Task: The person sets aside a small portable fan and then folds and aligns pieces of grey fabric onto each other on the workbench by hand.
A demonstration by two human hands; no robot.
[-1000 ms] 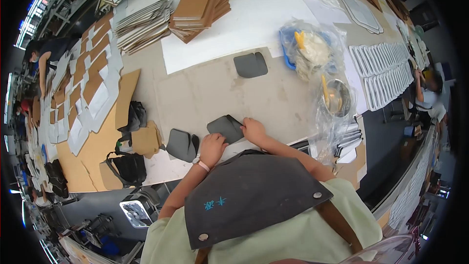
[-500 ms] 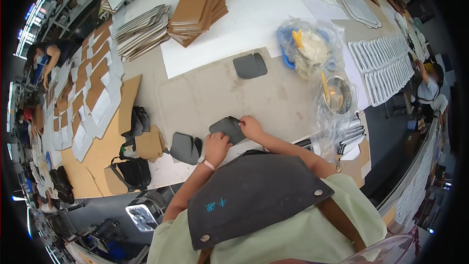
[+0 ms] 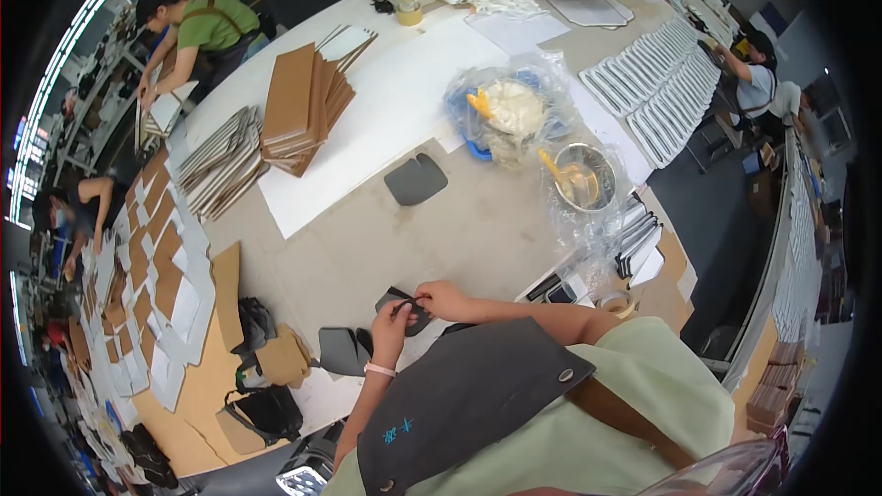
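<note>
My left hand (image 3: pixel 392 321) and my right hand (image 3: pixel 443 299) are close together near the table's front edge. Between them they pinch a dark grey flat piece (image 3: pixel 419 321), perhaps leather or sheet material, whose edge is partly hidden by the fingers. To the left of my left hand lies a similar dark grey piece (image 3: pixel 340 351), with a narrow darker part at its right side. Farther up, a third dark grey piece (image 3: pixel 416 181) with rounded corners and a notch in its top edge lies flat on the grey-brown work surface (image 3: pixel 331 248).
Brown boards (image 3: pixel 292 101) and white-edged panels (image 3: pixel 220 161) are stacked at the back left. A plastic-wrapped blue basin (image 3: pixel 480 149) and a metal pot (image 3: pixel 588 174) stand right. A black bag (image 3: pixel 266 413) sits front left. Other people work at left and right.
The view has shifted, so the table's contents appear lower and farther left. My hands have come closer together, now pinching the grey piece's edge instead of lying over it.
</note>
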